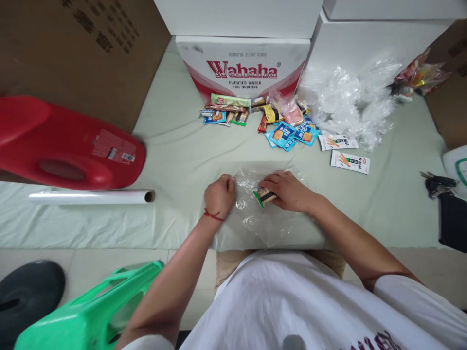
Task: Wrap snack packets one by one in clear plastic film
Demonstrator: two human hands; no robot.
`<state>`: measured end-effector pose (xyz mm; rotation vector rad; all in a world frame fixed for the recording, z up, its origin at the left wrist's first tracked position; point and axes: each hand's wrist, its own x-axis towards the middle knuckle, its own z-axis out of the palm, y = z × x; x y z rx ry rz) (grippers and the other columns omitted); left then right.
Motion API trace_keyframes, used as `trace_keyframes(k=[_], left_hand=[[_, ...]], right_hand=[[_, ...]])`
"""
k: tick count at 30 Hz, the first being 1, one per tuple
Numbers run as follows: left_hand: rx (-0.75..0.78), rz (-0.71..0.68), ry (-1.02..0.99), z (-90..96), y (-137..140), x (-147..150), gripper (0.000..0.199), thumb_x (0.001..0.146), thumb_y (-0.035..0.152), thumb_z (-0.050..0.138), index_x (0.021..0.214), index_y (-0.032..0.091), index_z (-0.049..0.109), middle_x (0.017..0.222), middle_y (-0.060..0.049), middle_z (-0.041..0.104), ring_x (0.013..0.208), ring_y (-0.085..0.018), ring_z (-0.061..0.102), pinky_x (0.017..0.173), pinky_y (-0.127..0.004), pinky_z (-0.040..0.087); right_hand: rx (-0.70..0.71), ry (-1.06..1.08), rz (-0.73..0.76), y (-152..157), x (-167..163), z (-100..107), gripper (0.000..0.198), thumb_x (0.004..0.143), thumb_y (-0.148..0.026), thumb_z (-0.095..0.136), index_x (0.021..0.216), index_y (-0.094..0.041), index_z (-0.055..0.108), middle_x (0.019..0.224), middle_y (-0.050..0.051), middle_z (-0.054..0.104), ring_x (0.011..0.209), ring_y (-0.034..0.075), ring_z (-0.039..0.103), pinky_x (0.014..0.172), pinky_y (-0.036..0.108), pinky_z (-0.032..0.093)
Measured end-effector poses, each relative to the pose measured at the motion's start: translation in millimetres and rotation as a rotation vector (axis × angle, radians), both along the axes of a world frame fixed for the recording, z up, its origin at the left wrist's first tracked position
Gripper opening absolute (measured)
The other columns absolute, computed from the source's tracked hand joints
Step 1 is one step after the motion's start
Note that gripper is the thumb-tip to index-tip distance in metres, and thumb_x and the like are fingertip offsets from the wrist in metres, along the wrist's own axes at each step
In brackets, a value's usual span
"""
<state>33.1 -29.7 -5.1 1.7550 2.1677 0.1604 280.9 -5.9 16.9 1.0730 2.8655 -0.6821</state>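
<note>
A clear plastic bag [272, 226] lies flat on the cloth-covered table in front of me. My left hand [220, 193], with a red string at the wrist, is closed at the bag's left edge, thumb and fingers pinching the film. Over the bag, my right hand [282, 187] is closed on a small snack packet [265, 195] with a green end. Its fingers hide the packet's far part. Whether the packet is inside the bag or on top of it, I cannot tell.
Snack packets [226, 109], blue cracker packets [282, 133] and two white packets [350, 162] lie ahead. Crumpled clear bags [346, 97] are at right. A Wahaha carton [244, 68] stands behind. Left are a red jug [73, 146] and white roll [91, 196]; keys [440, 184] lie far right.
</note>
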Motion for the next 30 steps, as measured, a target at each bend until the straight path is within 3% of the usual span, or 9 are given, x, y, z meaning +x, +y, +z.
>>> trace_keyframes(k=[7, 10, 12, 14, 15, 18, 21, 26, 30], left_hand=[[0.038, 0.036, -0.039, -1.0, -6.0, 0.9, 0.039, 0.107, 0.043, 0.039, 0.100, 0.022, 0.071, 0.079, -0.008, 0.074, 0.078, -0.026, 0.069, 0.067, -0.031, 0.035], [0.076, 0.039, -0.102, -2.9, -11.4, -0.7, 0.044, 0.108, 0.045, 0.036, 0.105, 0.021, 0.073, 0.075, -0.007, 0.073, 0.075, -0.024, 0.068, 0.070, -0.031, 0.039], [0.117, 0.050, -0.164, -4.9, -15.7, -1.6, 0.047, 0.108, 0.046, 0.036, 0.113, 0.020, 0.075, 0.077, -0.006, 0.074, 0.075, -0.023, 0.069, 0.072, -0.030, 0.042], [0.173, 0.047, -0.249, -7.0, -20.8, -1.9, 0.048, 0.108, 0.046, 0.038, 0.120, 0.020, 0.075, 0.087, -0.007, 0.079, 0.081, -0.022, 0.072, 0.076, -0.030, 0.046], [0.206, 0.034, -0.294, -8.0, -23.6, -1.9, 0.048, 0.108, 0.046, 0.038, 0.123, 0.021, 0.075, 0.094, -0.007, 0.080, 0.085, -0.021, 0.073, 0.078, -0.029, 0.048], [0.350, -0.051, -0.370, -11.7, -33.2, -2.4, 0.047, 0.109, 0.045, 0.039, 0.126, 0.020, 0.075, 0.105, -0.008, 0.080, 0.093, -0.019, 0.073, 0.085, -0.028, 0.052], [0.536, -0.152, -0.315, -16.7, -43.9, -5.5, 0.041, 0.108, 0.041, 0.046, 0.127, 0.019, 0.075, 0.093, -0.006, 0.073, 0.082, -0.017, 0.069, 0.079, -0.028, 0.052], [0.776, -0.434, -0.193, -24.7, -62.6, -15.2, 0.030, 0.101, 0.020, 0.054, 0.122, 0.025, 0.075, 0.093, -0.006, 0.066, 0.086, -0.019, 0.062, 0.078, -0.031, 0.052], [0.783, -0.615, -0.186, -27.7, -73.0, -18.9, 0.031, 0.098, 0.012, 0.055, 0.119, 0.028, 0.072, 0.094, -0.005, 0.068, 0.083, -0.017, 0.060, 0.072, -0.030, 0.049]], right_hand=[[-0.082, 0.206, -0.010, 16.4, 18.3, 13.4, 0.061, 0.092, -0.031, 0.074, 0.150, -0.020, 0.059, 0.145, 0.017, 0.062, 0.131, 0.034, 0.056, 0.110, 0.049, 0.045], [0.029, 0.258, -0.136, 35.2, 17.2, 22.7, 0.055, 0.098, -0.030, 0.067, 0.151, -0.019, 0.057, 0.142, 0.017, 0.062, 0.130, 0.035, 0.054, 0.112, 0.052, 0.043], [0.139, 0.209, -0.214, 49.6, 9.4, 22.7, 0.069, 0.092, -0.025, 0.073, 0.157, -0.018, 0.051, 0.152, 0.019, 0.053, 0.140, 0.039, 0.044, 0.117, 0.058, 0.037], [0.177, 0.162, -0.197, 62.2, 0.0, 18.9, 0.084, 0.085, -0.020, 0.080, 0.161, -0.019, 0.045, 0.158, 0.019, 0.046, 0.150, 0.041, 0.032, 0.121, 0.061, 0.028], [0.164, 0.147, -0.159, 67.0, -3.7, 16.6, 0.083, 0.084, -0.017, 0.080, 0.160, -0.019, 0.046, 0.155, 0.018, 0.050, 0.151, 0.040, 0.031, 0.122, 0.061, 0.026], [0.100, 0.136, -0.063, 73.2, -5.3, 12.4, 0.049, 0.089, -0.010, 0.068, 0.137, -0.019, 0.069, 0.123, 0.013, 0.069, 0.140, 0.034, 0.046, 0.119, 0.056, 0.028], [0.094, 0.200, -0.022, 67.9, 8.1, 12.3, 0.025, 0.092, -0.011, 0.061, 0.109, -0.019, 0.077, 0.109, 0.012, 0.072, 0.123, 0.032, 0.056, 0.107, 0.048, 0.036], [0.211, 0.328, 0.080, 44.4, 36.7, 10.2, 0.019, 0.102, -0.022, 0.054, 0.107, -0.019, 0.073, 0.107, 0.013, 0.071, 0.111, 0.029, 0.059, 0.097, 0.044, 0.039], [0.265, 0.358, 0.118, 25.4, 50.1, 0.1, 0.024, 0.107, -0.024, 0.049, 0.100, -0.020, 0.071, 0.106, 0.013, 0.070, 0.111, 0.028, 0.059, 0.098, 0.044, 0.041]])
